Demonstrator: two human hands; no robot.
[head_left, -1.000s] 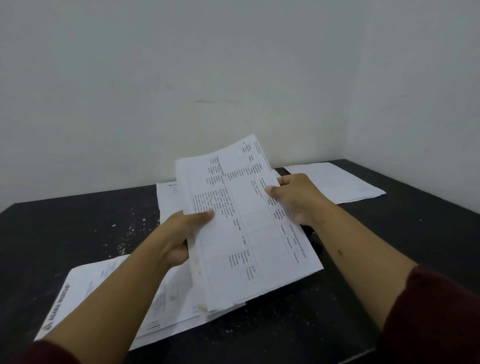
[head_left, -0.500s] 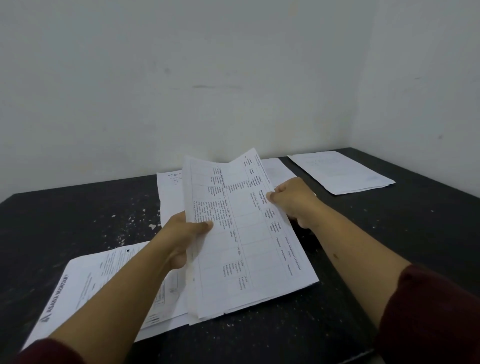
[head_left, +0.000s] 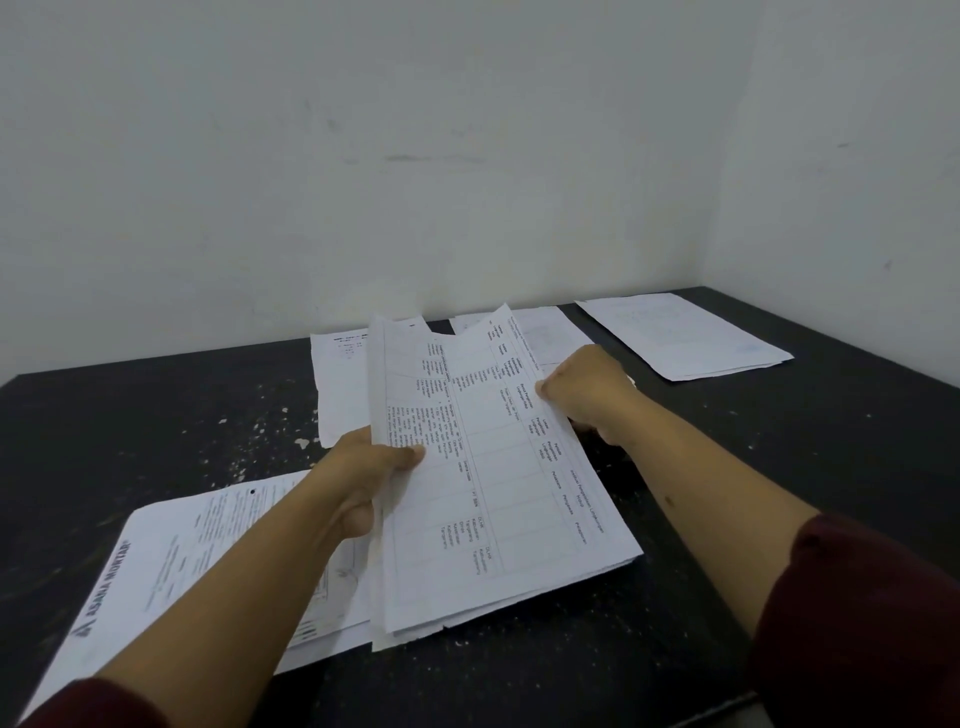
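The sheaf (head_left: 498, 493), several printed sheets with a table of text on top, was held between the two hands and tilted, its far end raised and its near edge low over the table (head_left: 156, 431). I could not tell whether that edge touched. The left hand (head_left: 358, 473) pinched the sheaf's left edge, thumb on the top page and fingers hidden beneath. The right hand (head_left: 587, 389) gripped the right edge farther up, fingers curled under the paper. At the far end the pages were fanned a little apart, and the top one had a torn notch.

By my reading, the step in hand was sorting: the sheaf was being looked over or squared before going to one of the piles. The next move would call for a firm hold on both edges so that the loose pages did not slide apart, then either peeling off the top page with one thumb or lowering the whole sheaf flat.

Under the left forearm lay a logo sheet (head_left: 156, 561), its right part covered by the sheaf's near corner. Just beyond the left hand lay a sheet (head_left: 340, 384), and beyond the right hand a second sheet (head_left: 545, 332). Well off to the right of the right hand was a pile (head_left: 685, 338), near the wall (head_left: 467, 156).
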